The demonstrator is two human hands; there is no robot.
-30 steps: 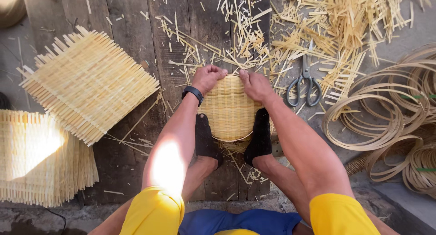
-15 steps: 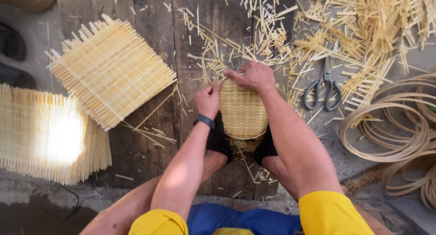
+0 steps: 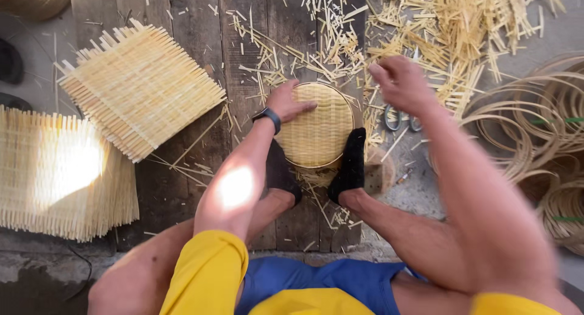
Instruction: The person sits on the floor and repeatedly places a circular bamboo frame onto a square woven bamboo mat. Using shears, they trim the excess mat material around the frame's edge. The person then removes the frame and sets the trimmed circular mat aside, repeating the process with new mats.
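A small round woven bamboo basket [image 3: 319, 129] stands on dark wooden planks, held between my two feet in black socks. My left hand [image 3: 286, 101], with a black band on the wrist, lies flat on the basket's upper left rim. My right hand [image 3: 398, 84] hovers in the air to the right of the basket, fingers loosely curled, holding nothing. It hangs just above a pair of scissors [image 3: 398, 119] that lie on the ground, partly hidden by the hand.
Two square woven bamboo mats [image 3: 140, 87] [image 3: 61, 172] lie at the left. Cut bamboo slivers [image 3: 468, 23] litter the top and right. Coiled bamboo hoops [image 3: 541, 132] pile at the right edge. The wooden planks [image 3: 182, 187] end at a concrete floor.
My right hand has let go of the basket and moved right, over the scissors. My left hand has shifted onto the basket's rim. The basket now shows its round face.
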